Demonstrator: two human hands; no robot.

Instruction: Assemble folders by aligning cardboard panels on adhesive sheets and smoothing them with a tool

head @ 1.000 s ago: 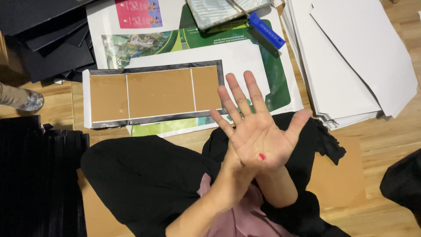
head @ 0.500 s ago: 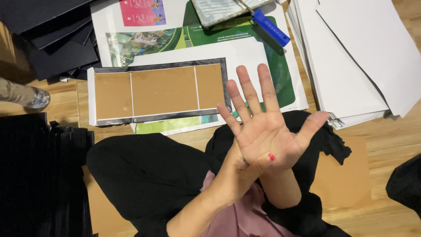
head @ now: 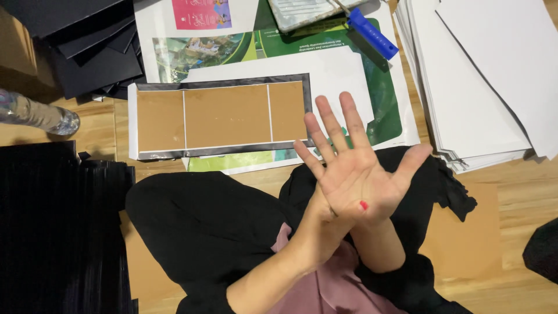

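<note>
**Open palm over lap, brown panel strip off the fingertips at ten o'clock**

Right hand [head: 354,177] raised in front of the camera, palm up, fingers spread wide and pointing to twelve, thumb thrown out toward two. Nothing held in it.

Left hand [head: 322,221] crossed in under the right from seven o'clock, mostly hidden behind it. Only a thumb tip with a red nail [head: 362,204] showing, pressed on the heel of the right palm. Looks like a clasp about the right wrist, but the fingers are out of sight, so the grip cannot be told.

Long brown cardboard strip with a black border and three panels [head: 224,116] flat on the floor at ten o'clock from the right palm. Long axis from nine to three, right end just beside the spread fingertips in this view. Not touching: hand up in the air, strip down on a white sheet. Right hand clearly the nearer of the two.

Both forearms over the black trousers [head: 203,221] of crossed legs.

Around: blue-handled tool [head: 372,32] at twelve on a green printed poster [head: 386,104]; stack of white paper sheets [head: 476,87] at two; pile of black sheets [head: 87,46] at ten, well apart; clear plastic bottle [head: 35,113] lying at nine on the wooden floor [head: 523,192].
</note>
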